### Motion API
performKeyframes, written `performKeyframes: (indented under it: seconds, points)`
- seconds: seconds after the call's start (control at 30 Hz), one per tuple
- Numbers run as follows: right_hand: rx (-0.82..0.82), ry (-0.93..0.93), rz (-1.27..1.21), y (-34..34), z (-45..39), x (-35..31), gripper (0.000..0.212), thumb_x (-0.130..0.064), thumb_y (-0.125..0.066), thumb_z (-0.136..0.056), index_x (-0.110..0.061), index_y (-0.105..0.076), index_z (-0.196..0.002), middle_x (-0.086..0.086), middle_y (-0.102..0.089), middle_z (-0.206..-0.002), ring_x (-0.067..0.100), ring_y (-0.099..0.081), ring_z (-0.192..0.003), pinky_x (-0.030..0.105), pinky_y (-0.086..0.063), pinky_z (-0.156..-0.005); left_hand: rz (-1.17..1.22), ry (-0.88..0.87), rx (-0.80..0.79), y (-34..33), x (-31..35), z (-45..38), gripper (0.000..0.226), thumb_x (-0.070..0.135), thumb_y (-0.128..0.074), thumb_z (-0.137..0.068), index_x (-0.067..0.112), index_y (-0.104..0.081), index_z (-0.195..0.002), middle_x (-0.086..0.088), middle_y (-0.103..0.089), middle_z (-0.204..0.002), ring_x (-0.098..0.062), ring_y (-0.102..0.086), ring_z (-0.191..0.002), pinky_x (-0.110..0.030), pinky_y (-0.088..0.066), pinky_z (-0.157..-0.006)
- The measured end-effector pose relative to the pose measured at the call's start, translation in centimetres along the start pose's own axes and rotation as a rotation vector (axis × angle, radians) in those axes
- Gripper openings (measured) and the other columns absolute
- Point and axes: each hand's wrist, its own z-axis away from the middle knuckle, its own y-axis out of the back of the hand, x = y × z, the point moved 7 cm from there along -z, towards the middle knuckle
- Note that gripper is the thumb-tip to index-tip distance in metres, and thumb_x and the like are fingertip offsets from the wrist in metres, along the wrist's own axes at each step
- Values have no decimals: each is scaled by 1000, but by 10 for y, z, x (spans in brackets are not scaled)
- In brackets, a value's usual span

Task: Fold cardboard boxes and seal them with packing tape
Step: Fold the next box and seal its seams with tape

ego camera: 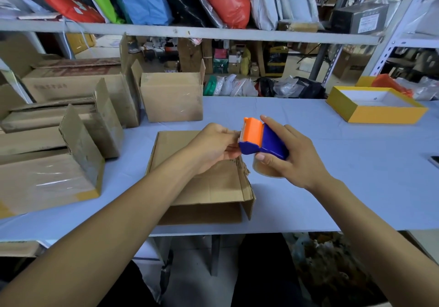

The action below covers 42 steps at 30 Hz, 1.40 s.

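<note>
Brown folded cardboard box (pixel 202 180) was still untaped; right hand (pixel 294 157) gripped the blue-orange tape dispenser (pixel 261 140), left hand (pixel 213 147) pinching at its nine-o'clock end; several taped boxes (pixel 47 180) sat at nine o'clock.

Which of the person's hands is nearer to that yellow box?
Right. The right hand, gripping the tape dispenser, is on the yellow box's side of the table; the left hand is farther away, over the flat cardboard box.

Flat brown cardboard box (pixel 202 178), table centre, near edge; blue/orange tape dispenser (pixel 261 140) w/ roll, held just above.
</note>
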Motion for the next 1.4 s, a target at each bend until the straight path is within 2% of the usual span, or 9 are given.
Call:
performKeyframes:
  seconds: [0.23,0.5,0.63,0.77,0.9,1.03,1.17,1.3,1.4]
  points:
    - [-88,72,152,-1,-4,-5,83,-77,-48,-79,-37,-34,-150,-3,-55,-95,18,-52,-79,33,-48,-67,-438,-106,131,10,10,7,33,12,-50,-103,9,-63,-73,-6,-66,-66,-6,-62,-52,-20,-49,-53]
    - [-199,51,112,-3,-11,13,73,-83,-42,-79,-51,-34,-145,0,-65,-108,19,-58,-91,42,-51,-78,-435,-10,259,66,11,15,28,16,-64,-96,3,-69,-71,-9,-70,-70,-15,-58,-58,-23,-50,-57]
    - [-232,52,32,-10,-18,9,73,-80,-48,-79,-48,-38,-143,-5,-66,-114,18,-60,-97,42,-51,-82,-483,12,332,83,2,17,35,22,-65,-94,11,-67,-61,-5,-71,-64,-17,-60,-56,-29,-52,-67]
    - [-262,9,-19,-5,-17,18,69,-81,-50,-76,-54,-41,-139,-13,-64,-122,14,-60,-105,41,-52,-87,-495,37,408,101,-1,26,36,18,-62,-95,8,-67,-62,2,-64,-52,-14,-57,-51,-22,-48,-57]
    - [-300,-19,-72,-4,-16,23,63,-75,-55,-76,-55,-46,-135,-18,-65,-120,9,-61,-106,38,-52,-89,-524,83,388,108,-9,36,30,17,-63,-95,8,-66,-67,-2,-69,-61,-10,-58,-51,-22,-48,-54]
    - [-318,-10,-93,-9,-10,19,54,-75,-53,-76,-64,-44,-128,-27,-62,-118,2,-60,-106,28,-50,-87,-644,71,370,105,-12,44,33,22,-63,-95,10,-66,-65,-5,-73,-64,-12,-59,-53,-24,-50,-62]
    - [-311,-22,-39,-5,-12,22,63,-80,-47,-77,-56,-45,-135,-22,-63,-120,0,-59,-105,25,-48,-85,-902,46,382,102,-5,49,38,28,-60,-95,10,-71,-64,2,-66,-52,-11,-61,-58,-22,-42,-55]
    - [-360,-14,54,-15,-11,26,73,-80,-42,-77,-46,-45,-142,-13,-66,-113,8,-59,-96,27,-48,-79,-1172,41,398,99,-4,45,43,40,-59,-92,13,-59,-58,-9,-61,-80,-29,-60,-76,-32,-39,-55]
    - [-378,-31,70,-24,-4,31,73,-82,-40,-78,-49,-40,-143,-10,-65,-110,10,-58,-94,31,-49,-80,-1296,114,385,100,-7,42,43,53,-58,-91,20,-48,-65,-4,-48,-90,-28,-55,-81,-32,-36,-62]
